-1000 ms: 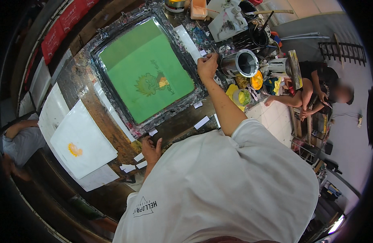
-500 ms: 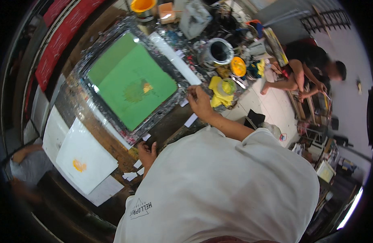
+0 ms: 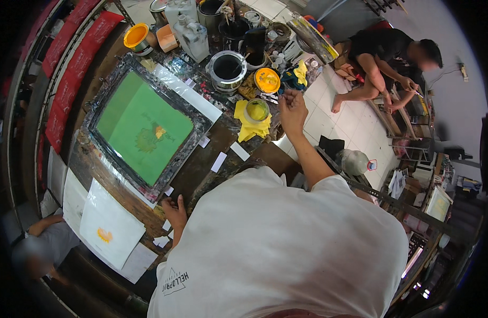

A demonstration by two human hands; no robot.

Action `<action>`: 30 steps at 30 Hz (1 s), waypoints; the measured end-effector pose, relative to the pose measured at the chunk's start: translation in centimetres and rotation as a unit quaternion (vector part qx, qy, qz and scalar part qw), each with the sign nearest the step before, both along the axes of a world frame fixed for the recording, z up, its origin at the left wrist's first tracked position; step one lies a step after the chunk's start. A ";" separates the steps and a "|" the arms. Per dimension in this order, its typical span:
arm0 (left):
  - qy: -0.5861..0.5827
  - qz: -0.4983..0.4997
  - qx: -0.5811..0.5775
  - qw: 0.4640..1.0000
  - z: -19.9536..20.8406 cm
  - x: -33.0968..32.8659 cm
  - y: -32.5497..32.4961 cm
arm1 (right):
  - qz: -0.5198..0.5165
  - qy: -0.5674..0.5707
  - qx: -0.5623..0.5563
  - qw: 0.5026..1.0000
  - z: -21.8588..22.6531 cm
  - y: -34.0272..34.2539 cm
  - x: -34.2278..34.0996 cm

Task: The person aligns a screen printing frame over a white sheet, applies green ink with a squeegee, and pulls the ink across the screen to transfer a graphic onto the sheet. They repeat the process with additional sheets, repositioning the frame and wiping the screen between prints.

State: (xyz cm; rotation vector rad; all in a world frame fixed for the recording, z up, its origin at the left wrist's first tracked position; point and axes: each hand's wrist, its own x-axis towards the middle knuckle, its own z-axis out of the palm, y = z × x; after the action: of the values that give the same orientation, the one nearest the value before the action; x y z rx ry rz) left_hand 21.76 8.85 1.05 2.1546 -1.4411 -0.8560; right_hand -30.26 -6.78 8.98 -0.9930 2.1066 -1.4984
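Green screen (image 3: 144,127) lies flat, left hand (image 3: 175,213) near its lower corner.

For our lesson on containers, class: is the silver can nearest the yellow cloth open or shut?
Open: the silver can has no lid over its round mouth, so its dark inside shows.

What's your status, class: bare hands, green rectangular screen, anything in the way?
Left hand loosely open; right hand curled, hold unclear. Dark-framed screen on wooden table. White rectangular slips alongside, nothing across it.
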 end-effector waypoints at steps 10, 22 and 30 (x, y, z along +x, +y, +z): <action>0.021 0.101 -0.029 0.994 0.6 -3.0 0.6 | 0.017 0.109 -0.026 0.994 3.1 -6.6 -4.5; -0.014 0.119 -0.039 0.992 0.3 -2.1 1.4 | 0.155 0.342 0.073 0.924 -1.3 -14.3 -6.4; 0.033 0.114 -0.073 0.990 0.1 -2.1 2.9 | 0.299 0.230 -0.090 0.922 6.9 -0.1 10.8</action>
State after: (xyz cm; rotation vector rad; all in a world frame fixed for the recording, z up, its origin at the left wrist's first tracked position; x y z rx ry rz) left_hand 19.71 11.72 1.18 2.1097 -1.1605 -0.7076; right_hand -19.42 -6.83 15.92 -2.0017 1.6836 -1.2271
